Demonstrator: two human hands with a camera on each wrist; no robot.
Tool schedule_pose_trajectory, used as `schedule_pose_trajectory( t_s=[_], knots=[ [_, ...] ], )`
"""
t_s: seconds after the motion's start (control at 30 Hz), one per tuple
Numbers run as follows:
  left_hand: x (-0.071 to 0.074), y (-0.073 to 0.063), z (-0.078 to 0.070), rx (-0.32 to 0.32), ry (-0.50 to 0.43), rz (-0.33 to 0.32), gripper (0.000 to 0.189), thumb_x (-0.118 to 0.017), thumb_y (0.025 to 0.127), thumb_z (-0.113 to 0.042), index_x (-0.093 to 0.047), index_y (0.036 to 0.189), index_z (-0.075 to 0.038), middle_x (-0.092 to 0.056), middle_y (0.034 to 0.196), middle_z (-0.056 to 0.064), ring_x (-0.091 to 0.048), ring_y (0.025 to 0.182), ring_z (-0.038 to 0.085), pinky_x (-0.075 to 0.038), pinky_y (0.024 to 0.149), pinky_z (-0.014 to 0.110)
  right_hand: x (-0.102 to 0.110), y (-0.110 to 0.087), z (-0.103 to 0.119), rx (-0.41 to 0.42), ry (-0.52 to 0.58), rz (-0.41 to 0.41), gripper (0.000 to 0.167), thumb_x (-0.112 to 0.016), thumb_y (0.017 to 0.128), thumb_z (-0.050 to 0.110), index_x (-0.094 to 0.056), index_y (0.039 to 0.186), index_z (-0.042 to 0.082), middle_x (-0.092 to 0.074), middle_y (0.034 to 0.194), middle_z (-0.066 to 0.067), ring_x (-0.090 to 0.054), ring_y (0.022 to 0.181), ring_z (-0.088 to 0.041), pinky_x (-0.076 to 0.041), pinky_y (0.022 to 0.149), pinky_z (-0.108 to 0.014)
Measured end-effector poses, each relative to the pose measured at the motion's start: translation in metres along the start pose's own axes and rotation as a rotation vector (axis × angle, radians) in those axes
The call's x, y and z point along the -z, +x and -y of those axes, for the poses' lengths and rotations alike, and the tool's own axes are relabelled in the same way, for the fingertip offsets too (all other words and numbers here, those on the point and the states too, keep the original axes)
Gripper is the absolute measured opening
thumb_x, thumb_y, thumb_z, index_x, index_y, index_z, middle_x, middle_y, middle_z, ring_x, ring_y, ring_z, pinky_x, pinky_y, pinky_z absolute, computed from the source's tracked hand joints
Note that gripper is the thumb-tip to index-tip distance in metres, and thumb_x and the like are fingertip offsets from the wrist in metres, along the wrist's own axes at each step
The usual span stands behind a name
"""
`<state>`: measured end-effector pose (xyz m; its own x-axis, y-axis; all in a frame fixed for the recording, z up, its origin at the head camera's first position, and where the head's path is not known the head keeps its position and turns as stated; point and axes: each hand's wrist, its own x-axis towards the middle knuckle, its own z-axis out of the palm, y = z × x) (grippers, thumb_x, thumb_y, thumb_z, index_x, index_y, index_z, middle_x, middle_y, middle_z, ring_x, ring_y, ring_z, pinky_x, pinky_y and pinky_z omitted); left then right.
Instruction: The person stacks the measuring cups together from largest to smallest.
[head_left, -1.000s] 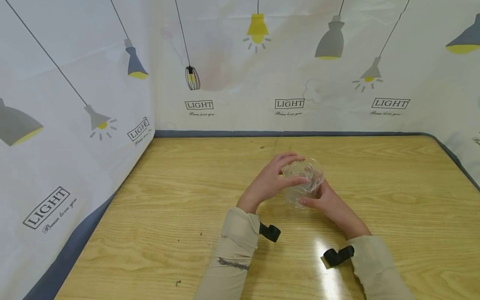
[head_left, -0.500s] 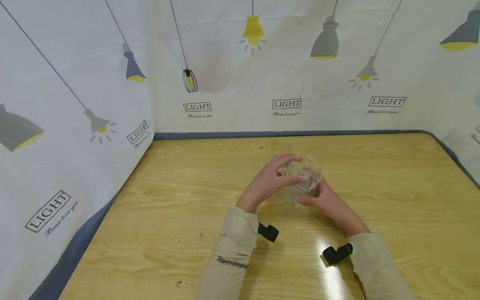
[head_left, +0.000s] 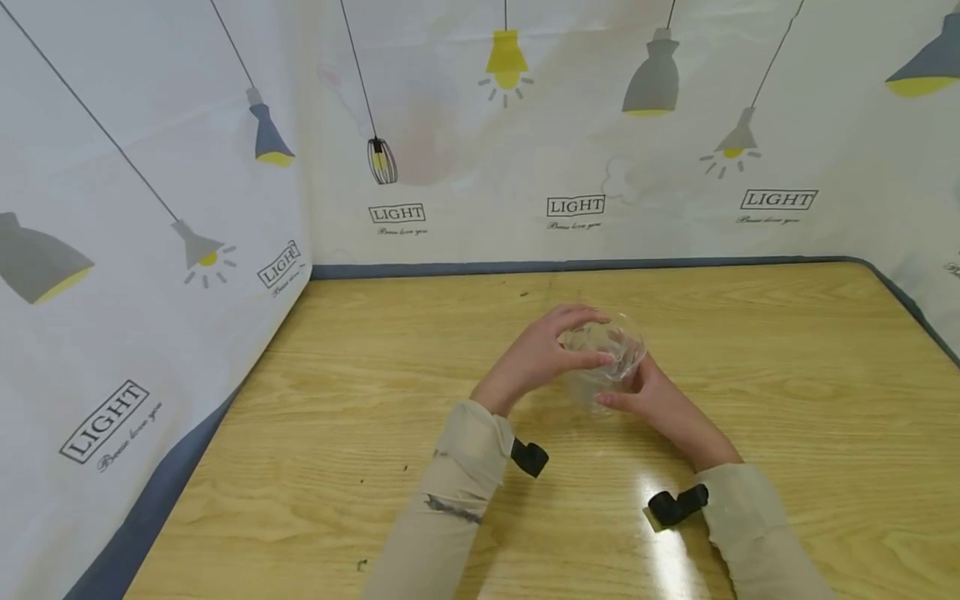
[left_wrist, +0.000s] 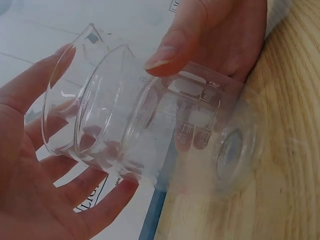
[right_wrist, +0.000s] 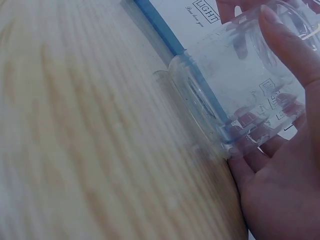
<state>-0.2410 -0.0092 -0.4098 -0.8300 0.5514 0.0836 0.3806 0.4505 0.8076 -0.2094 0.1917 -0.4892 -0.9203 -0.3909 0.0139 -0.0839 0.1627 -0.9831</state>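
Observation:
Several clear glass beakers sit nested one inside another, their spouted rims staggered at the mouth. In the left wrist view, the outer beaker [left_wrist: 197, 120] carries white printed markings, and the inner beaker's rim [left_wrist: 47, 125] stands out beyond it. My left hand [head_left: 536, 354] curves its thumb and fingers round the upper rims. My right hand [head_left: 660, 404] grips the outer beaker lower down, thumb on the near side and fingers behind it. The right wrist view shows the outer beaker's base [right_wrist: 197, 102] low against the wooden table; whether it touches cannot be told. The exact number of beakers is unclear.
The wooden table [head_left: 337, 400] is shiny and bears small dark marks. A white sheet printed with lamps [head_left: 465, 167] stands along the back and left, with a blue-grey lower edge. Black camera mounts [head_left: 530, 458] sit on both wrists.
Both hands keep their hold on the nested beakers, which stay in about the same place. My left forearm has shifted slightly to the left, and the head view has moved a little.

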Motion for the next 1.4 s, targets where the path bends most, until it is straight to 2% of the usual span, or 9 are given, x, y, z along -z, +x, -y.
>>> schedule_pose_trajectory(
  t_s=[0.3,0.6,0.8,0.93,1.23,1.4],
  knots=[
    [0.0051,0.0031,-0.0036,-0.002,0.057,0.058,0.057,-0.065,0.071,-0.056,-0.05,0.123,-0.035,-0.034,0.136,-0.014,-0.029,0.125,0.008,-0.03,0.098,0.04,0.0004,-0.0005,0.0008,-0.015,0.019,0.003,0.086,-0.066,0.081,0.013,-0.007,0.141,0.03,-0.021,0.142,-0.005,-0.029,0.125,-0.026,-0.022,0.1,-0.05],
    [0.0083,0.0075,-0.0071,0.006,0.105,0.121,0.054,-0.064,0.071,-0.057,-0.053,0.119,-0.036,-0.036,0.133,-0.015,-0.029,0.125,0.008,-0.031,0.098,0.039,-0.0005,-0.0026,-0.001,-0.011,0.016,-0.012,0.086,-0.066,0.081,0.015,-0.007,0.141,0.029,-0.024,0.142,-0.006,-0.03,0.125,-0.026,-0.025,0.099,-0.049],
    [0.0081,0.0079,-0.0063,0.069,0.072,0.127,0.053,-0.065,0.071,-0.056,-0.053,0.118,-0.037,-0.035,0.135,-0.012,-0.042,0.114,0.01,-0.039,0.089,0.036,-0.0014,-0.0015,0.0004,-0.006,0.032,0.005,0.085,-0.066,0.081,0.014,-0.008,0.141,0.032,-0.023,0.143,-0.008,-0.034,0.124,-0.025,-0.037,0.093,-0.037],
    [0.0085,0.0076,-0.0063,0.082,0.056,0.123,0.052,-0.065,0.07,-0.057,-0.053,0.117,-0.037,-0.036,0.134,-0.013,-0.045,0.109,0.009,-0.041,0.085,0.035,-0.0012,-0.001,0.0023,-0.007,0.029,0.008,0.085,-0.066,0.081,0.013,-0.008,0.141,0.033,-0.023,0.142,-0.008,-0.035,0.123,-0.026,-0.039,0.091,-0.035],
    [0.0075,0.0075,-0.0046,0.098,0.038,0.11,0.053,-0.066,0.07,-0.056,-0.055,0.117,-0.034,-0.039,0.13,-0.012,-0.047,0.108,0.012,-0.042,0.084,0.034,-0.0017,-0.0002,0.0018,0.0,0.037,0.013,0.085,-0.067,0.08,0.014,-0.01,0.141,0.032,-0.025,0.142,-0.007,-0.036,0.122,-0.025,-0.039,0.09,-0.03],
    [0.0086,0.0089,-0.0057,0.105,0.065,0.132,0.05,-0.067,0.071,-0.053,-0.055,0.115,-0.033,-0.039,0.13,-0.011,-0.047,0.109,0.013,-0.042,0.084,0.033,-0.0027,-0.0013,0.0026,-0.014,0.028,0.011,0.086,-0.067,0.08,0.016,-0.008,0.141,0.028,-0.023,0.142,-0.005,-0.031,0.125,-0.023,-0.03,0.097,-0.039]
  ],
)
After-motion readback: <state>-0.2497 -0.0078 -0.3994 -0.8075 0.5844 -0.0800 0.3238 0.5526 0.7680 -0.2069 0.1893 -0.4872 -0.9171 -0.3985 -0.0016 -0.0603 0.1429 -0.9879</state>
